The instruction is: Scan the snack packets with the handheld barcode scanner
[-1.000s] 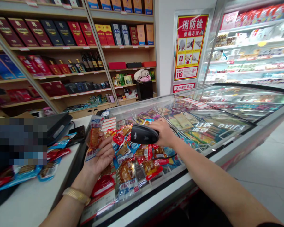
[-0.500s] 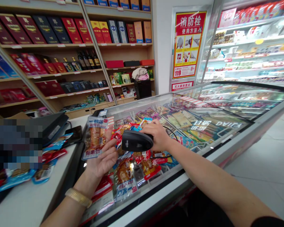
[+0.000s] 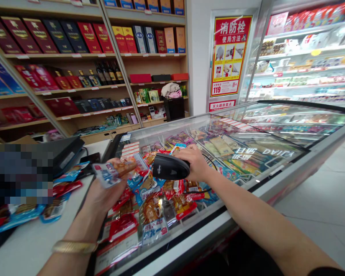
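Note:
My right hand (image 3: 194, 163) is wrapped round a black barcode scanner (image 3: 170, 166), whose head points left over the glass freezer top. A cable trails from it. In my left hand (image 3: 110, 193) is a clear snack packet (image 3: 123, 170) with blue and white print and brown food inside. The packet lies tilted nearly flat, a short way left of the scanner head. Part of my left hand's fingers is hidden behind it. Below both hands, several red, blue and clear snack packets (image 3: 152, 214) are heaped on the glass.
A chest freezer (image 3: 276, 180) with a glass lid stretches to the right. On the white counter (image 3: 66, 214) at left lie more snack packets (image 3: 54, 209), beside a black phone-like device (image 3: 90, 158). Shelves of boxes and bottles (image 3: 106, 73) line the back.
My left hand has tipped the packet from upright, printed front showing, to nearly flat, and its wrist has shifted left. The scanner has moved slightly right in the view.

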Action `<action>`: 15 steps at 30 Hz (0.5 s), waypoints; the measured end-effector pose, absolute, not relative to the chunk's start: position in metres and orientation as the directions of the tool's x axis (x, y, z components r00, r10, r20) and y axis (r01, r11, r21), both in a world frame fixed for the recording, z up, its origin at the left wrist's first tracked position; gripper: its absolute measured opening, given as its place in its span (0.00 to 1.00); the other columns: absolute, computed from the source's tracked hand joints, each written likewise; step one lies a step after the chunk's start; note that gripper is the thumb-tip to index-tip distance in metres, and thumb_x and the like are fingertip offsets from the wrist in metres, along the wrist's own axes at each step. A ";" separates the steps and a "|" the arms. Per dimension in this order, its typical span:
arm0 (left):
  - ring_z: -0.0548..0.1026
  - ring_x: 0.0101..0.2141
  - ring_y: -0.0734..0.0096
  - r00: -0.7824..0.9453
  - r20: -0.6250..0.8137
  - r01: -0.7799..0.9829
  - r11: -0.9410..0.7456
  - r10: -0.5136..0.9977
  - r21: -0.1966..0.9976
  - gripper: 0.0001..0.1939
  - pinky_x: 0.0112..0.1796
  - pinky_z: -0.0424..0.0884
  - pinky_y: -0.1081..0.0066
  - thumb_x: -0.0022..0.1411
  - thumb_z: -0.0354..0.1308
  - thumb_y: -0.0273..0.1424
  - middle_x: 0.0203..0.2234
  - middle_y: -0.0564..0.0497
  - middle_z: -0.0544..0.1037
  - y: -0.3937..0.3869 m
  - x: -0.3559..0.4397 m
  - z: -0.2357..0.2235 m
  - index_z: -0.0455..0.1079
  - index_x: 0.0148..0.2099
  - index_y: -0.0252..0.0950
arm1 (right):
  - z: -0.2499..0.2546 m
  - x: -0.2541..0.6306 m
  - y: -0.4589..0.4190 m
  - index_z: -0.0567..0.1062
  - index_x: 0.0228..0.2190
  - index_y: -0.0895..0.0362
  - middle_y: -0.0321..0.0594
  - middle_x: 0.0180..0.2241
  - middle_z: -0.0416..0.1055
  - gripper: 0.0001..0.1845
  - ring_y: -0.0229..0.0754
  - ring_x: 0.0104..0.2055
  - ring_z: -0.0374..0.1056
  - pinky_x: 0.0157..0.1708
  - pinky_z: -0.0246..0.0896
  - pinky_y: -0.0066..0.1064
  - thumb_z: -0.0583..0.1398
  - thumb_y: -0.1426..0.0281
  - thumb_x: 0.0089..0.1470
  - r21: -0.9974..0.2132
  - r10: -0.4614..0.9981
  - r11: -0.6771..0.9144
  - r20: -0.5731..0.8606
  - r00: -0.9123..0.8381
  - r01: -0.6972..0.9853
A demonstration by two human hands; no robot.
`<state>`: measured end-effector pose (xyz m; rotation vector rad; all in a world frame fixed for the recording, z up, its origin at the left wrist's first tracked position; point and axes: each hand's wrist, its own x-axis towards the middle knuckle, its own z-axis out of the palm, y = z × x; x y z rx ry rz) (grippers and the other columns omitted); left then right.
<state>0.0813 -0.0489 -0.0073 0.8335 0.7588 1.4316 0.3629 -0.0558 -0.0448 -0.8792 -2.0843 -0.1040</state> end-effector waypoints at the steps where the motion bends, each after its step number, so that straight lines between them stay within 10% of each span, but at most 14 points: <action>1: 0.78 0.30 0.68 -0.018 0.076 -0.476 -0.076 0.997 0.876 0.13 0.29 0.76 0.74 0.45 0.62 0.14 0.29 0.51 0.80 -0.048 0.080 -0.008 0.71 0.30 0.36 | -0.045 0.363 -0.056 0.77 0.38 0.54 0.40 0.35 0.79 0.14 0.44 0.39 0.71 0.41 0.45 0.38 0.62 0.64 0.47 -0.226 0.546 0.753 0.740 -0.394 0.618; 15: 0.73 0.37 0.76 -0.194 0.474 0.058 -0.472 0.859 0.880 0.24 0.44 0.66 0.88 0.47 0.55 0.02 0.32 0.50 0.75 -0.066 0.098 -0.007 0.78 0.24 0.37 | -0.047 0.365 -0.049 0.78 0.38 0.53 0.39 0.35 0.79 0.19 0.45 0.40 0.73 0.40 0.48 0.35 0.69 0.58 0.45 -0.293 0.631 0.689 0.693 -0.349 0.663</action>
